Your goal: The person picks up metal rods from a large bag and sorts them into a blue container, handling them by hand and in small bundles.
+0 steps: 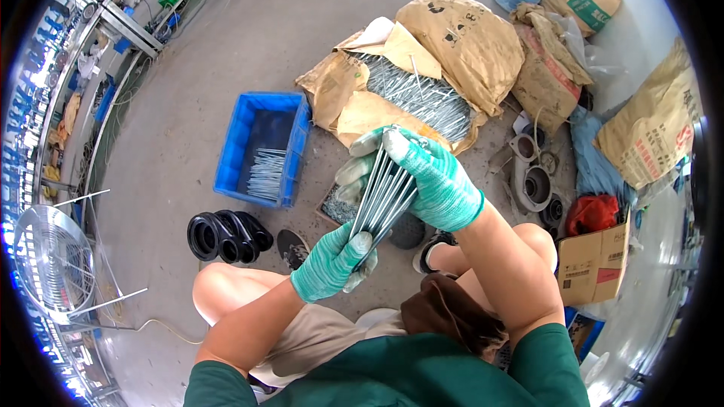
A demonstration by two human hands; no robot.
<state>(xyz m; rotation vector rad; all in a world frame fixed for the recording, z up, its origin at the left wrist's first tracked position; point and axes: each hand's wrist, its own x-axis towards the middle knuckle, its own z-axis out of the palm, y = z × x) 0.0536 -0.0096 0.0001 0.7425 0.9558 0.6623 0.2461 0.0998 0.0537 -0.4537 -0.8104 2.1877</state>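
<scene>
Between my two hands is a bundle of long thin metal rods [382, 192], slanting up to the right. My left hand [332, 264], in a green and grey work glove, is closed round the lower end with its thumb on top. The gloved right hand [434, 177] grips the upper end, thumb over the rod tips. Beyond my hands, an opened brown paper sack [460, 45] holds a heap of similar rods [418, 94]. To the left stands a blue plastic crate [226, 154] with a stack of rods [267, 173] lying in its near right part.
Black ring-shaped parts [226, 236] lie by my left knee. A small box of little metal pieces [339, 207] sits below my hands. At right are a cardboard box [592, 264], sacks [648, 128] and grey castings [534, 181]. A fan [54, 260] stands at left.
</scene>
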